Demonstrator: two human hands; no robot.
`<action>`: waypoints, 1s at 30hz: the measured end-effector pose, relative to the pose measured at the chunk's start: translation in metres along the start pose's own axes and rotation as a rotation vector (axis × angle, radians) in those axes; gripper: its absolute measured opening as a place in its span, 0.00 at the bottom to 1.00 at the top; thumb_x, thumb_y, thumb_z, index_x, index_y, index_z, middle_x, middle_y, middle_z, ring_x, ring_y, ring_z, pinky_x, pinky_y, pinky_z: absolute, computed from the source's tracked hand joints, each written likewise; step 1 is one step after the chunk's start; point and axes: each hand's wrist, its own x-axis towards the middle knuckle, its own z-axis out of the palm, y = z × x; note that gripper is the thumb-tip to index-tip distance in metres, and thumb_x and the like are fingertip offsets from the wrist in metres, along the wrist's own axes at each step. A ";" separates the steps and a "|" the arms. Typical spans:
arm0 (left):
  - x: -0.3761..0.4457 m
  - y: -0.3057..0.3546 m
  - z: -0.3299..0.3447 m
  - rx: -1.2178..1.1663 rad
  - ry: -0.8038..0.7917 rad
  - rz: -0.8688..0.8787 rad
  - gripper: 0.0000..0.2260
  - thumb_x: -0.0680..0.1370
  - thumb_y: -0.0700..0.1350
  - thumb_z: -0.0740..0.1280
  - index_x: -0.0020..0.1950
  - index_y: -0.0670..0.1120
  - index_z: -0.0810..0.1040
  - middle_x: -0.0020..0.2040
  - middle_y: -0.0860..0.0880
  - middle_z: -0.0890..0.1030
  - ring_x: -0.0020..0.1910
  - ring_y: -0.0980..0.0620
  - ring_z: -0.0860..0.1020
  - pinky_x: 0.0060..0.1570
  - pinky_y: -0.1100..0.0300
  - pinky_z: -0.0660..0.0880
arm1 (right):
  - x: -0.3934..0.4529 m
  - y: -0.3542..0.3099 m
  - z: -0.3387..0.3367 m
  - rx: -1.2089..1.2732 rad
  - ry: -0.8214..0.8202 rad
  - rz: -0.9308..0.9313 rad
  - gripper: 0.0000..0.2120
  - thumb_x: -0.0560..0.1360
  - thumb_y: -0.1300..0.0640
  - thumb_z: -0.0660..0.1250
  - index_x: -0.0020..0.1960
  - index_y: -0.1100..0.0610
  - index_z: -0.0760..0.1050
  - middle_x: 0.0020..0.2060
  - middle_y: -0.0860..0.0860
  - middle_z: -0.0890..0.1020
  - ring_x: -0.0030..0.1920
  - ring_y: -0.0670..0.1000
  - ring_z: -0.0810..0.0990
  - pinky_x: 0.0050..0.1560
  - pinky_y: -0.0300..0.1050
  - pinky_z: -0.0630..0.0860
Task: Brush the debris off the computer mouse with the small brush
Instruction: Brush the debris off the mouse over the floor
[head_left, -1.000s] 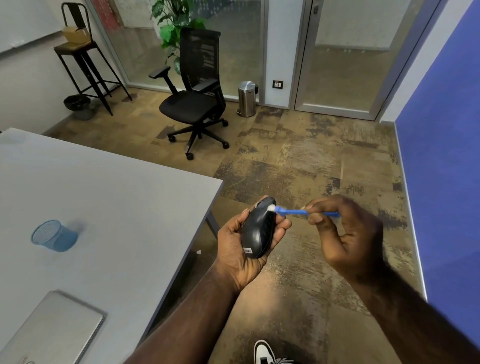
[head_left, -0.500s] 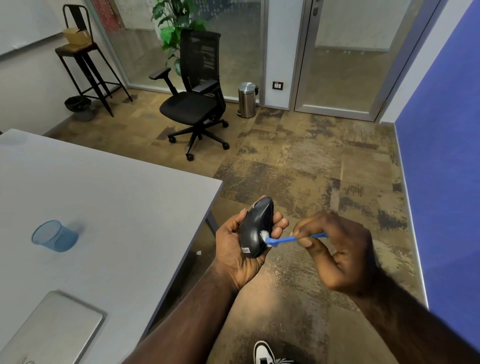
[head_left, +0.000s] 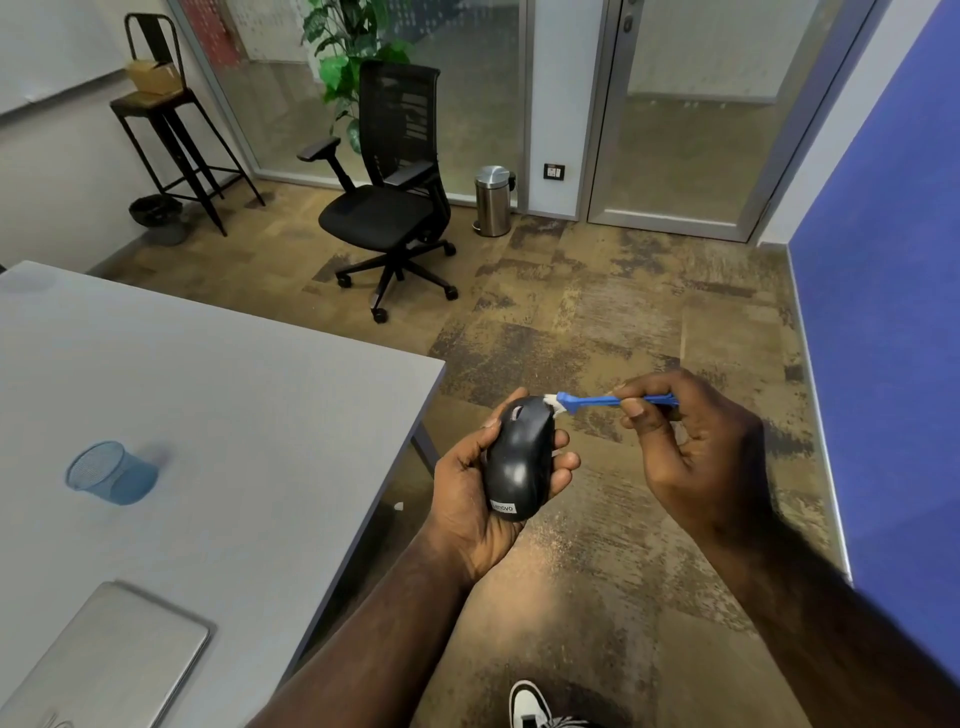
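Mouse (head_left: 519, 460) black, cradled in left hand (head_left: 470, 493) curled around it, right hand (head_left: 696, 452) pinching blue brush (head_left: 597, 401), white bristles touching mouse's front edge, above floor beside grey surface (head_left: 234, 415).

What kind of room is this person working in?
Most likely an office or small meeting room. A black mesh swivel chair on wheels stands near frosted glass partition doors, and a closed silver laptop lies on a large grey table.
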 end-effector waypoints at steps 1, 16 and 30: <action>0.001 0.000 0.000 0.007 -0.023 0.018 0.19 0.78 0.47 0.60 0.66 0.43 0.77 0.52 0.33 0.81 0.45 0.35 0.82 0.46 0.49 0.82 | 0.000 -0.001 0.000 0.015 -0.020 -0.024 0.06 0.78 0.57 0.64 0.50 0.57 0.79 0.43 0.46 0.83 0.41 0.48 0.84 0.38 0.47 0.80; 0.005 0.002 -0.005 0.193 -0.074 0.059 0.17 0.80 0.50 0.59 0.69 0.53 0.74 0.54 0.34 0.79 0.42 0.38 0.79 0.45 0.47 0.78 | 0.003 -0.001 0.000 0.092 -0.213 -0.053 0.06 0.79 0.56 0.63 0.54 0.52 0.77 0.46 0.48 0.86 0.43 0.48 0.85 0.38 0.49 0.81; 0.006 -0.010 -0.008 0.255 -0.096 0.014 0.18 0.82 0.53 0.55 0.70 0.56 0.72 0.55 0.36 0.79 0.45 0.38 0.79 0.45 0.47 0.78 | 0.017 -0.003 -0.003 0.028 -0.257 0.011 0.05 0.79 0.58 0.63 0.51 0.54 0.78 0.38 0.50 0.84 0.35 0.40 0.81 0.32 0.35 0.77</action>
